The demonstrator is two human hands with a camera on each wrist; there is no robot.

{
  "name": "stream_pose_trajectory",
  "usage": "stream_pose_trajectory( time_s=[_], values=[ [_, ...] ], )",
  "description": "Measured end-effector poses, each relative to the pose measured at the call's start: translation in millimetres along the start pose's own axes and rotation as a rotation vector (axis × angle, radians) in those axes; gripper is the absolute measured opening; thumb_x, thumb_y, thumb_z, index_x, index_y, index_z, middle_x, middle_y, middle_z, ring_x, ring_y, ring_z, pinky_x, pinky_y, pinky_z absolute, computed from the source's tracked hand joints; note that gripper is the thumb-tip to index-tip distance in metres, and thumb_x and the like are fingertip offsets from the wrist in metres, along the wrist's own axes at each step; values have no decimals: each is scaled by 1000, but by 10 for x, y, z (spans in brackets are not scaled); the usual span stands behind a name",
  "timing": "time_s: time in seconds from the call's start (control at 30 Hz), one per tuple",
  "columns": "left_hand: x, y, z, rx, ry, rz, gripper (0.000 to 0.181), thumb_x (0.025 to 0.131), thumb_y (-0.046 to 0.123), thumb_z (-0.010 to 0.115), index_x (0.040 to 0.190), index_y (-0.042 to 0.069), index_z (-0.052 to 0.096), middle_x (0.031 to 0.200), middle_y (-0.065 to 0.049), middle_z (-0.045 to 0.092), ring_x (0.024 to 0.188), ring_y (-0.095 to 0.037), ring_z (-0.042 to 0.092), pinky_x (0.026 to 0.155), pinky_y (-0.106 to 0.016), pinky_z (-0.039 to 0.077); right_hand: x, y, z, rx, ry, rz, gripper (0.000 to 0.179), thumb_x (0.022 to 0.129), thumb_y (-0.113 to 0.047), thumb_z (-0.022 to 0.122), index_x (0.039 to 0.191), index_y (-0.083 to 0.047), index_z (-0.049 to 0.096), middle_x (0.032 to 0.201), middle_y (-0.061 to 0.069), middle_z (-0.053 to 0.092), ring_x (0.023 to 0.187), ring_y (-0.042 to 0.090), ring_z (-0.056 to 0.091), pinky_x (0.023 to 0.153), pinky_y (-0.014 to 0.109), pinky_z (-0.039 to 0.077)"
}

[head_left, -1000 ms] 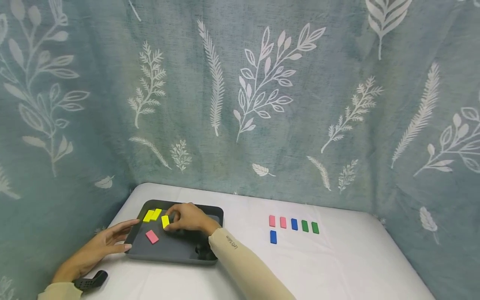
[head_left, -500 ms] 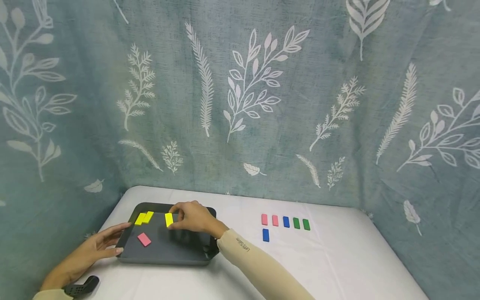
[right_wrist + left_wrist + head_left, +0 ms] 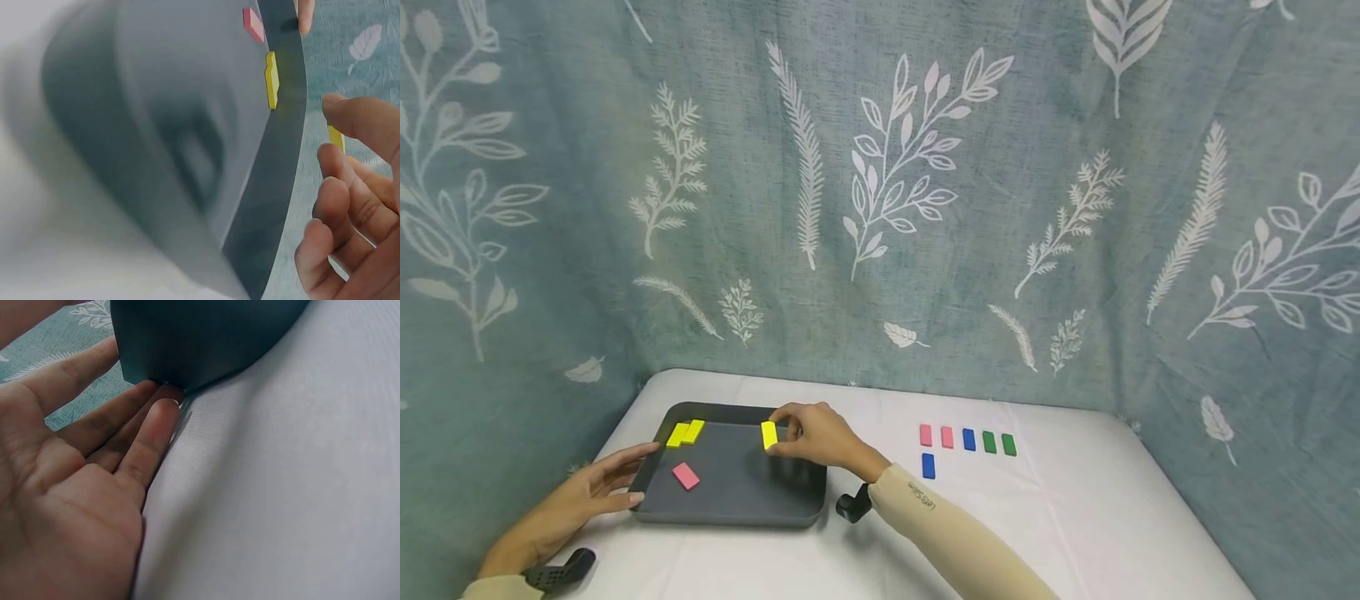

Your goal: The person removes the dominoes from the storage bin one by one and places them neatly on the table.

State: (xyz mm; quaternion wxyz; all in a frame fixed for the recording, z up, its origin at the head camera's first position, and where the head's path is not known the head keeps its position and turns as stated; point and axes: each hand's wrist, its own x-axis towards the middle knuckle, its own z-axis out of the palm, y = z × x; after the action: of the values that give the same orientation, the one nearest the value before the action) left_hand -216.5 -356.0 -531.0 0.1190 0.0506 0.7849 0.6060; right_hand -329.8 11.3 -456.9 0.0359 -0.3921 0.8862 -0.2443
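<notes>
A yellow block [image 3: 769,435] is pinched between the thumb and fingers of my right hand [image 3: 827,435], above the right part of a dark grey tray [image 3: 730,521]. Only a bit of that block shows in the right wrist view, behind the fingers. My left hand [image 3: 576,502] touches the tray's left side with extended fingers [image 3: 147,440], also seen against the tray wall [image 3: 194,344] in the left wrist view. Two yellow blocks [image 3: 677,435] lie touching in the tray's far left corner. A pink block [image 3: 686,476] lies tilted on the tray floor, nearer me.
Right of the tray on the white table [image 3: 1037,517], several blocks form a row: pink [image 3: 926,435], pink [image 3: 947,437], blue [image 3: 969,439] and green ones [image 3: 989,442]. Another blue block [image 3: 928,466] lies in front of the row. A patterned curtain [image 3: 850,333] stands behind.
My right hand has moved right across the tray, carrying the yellow block away from the other two. The left hand stays at the tray's side. The head view has shifted slightly.
</notes>
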Motion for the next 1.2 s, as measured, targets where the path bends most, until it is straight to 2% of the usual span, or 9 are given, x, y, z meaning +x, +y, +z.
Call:
stream_pose_trajectory(
  time_s=[0.2,0.37,0.47,0.77,1.03,1.2],
  values=[
    [-1,-17,14,-12,4,-13,76,99,20,69,162,10,28,162,-19,28,121,-7,53,96,-37,47,-170,152,-88,31,51,29,49,90,-36,81,131,-13,67,74,-16,62,61,1,55,60,19,46],
    [2,-29,27,-23,7,-33,78,99,22,70,162,8,26,162,-21,28,121,-8,52,98,-40,46,-337,283,-154,74,90,48,47,89,-34,83,129,-13,68,73,-15,63,61,3,55,58,21,45],
    [-3,-28,35,-29,1,-31,79,99,21,70,163,8,26,162,-21,28,122,-10,52,99,-42,45,-438,371,-194,87,106,59,45,89,-33,83,128,-15,69,73,-15,64,58,5,55,55,22,44],
    [-27,14,31,-2,1,-5,76,100,20,68,163,10,27,163,-20,27,120,-4,53,96,-38,47,-743,647,-346,116,160,130,43,88,-28,84,127,-16,69,75,-12,65,61,9,56,58,25,47],
    [-9,17,17,8,7,-22,76,100,22,69,163,12,27,162,-19,27,120,-4,52,98,-43,45,-1066,874,-433,124,230,163,43,88,-26,84,126,-13,69,76,-11,64,60,8,53,55,25,45],
    [-3,18,14,14,9,-26,76,100,22,69,163,14,28,160,-15,29,120,-4,51,99,-45,44,-1256,1010,-476,126,245,207,43,90,-27,82,129,-14,68,78,-11,64,59,10,53,55,26,45]
  ],
)
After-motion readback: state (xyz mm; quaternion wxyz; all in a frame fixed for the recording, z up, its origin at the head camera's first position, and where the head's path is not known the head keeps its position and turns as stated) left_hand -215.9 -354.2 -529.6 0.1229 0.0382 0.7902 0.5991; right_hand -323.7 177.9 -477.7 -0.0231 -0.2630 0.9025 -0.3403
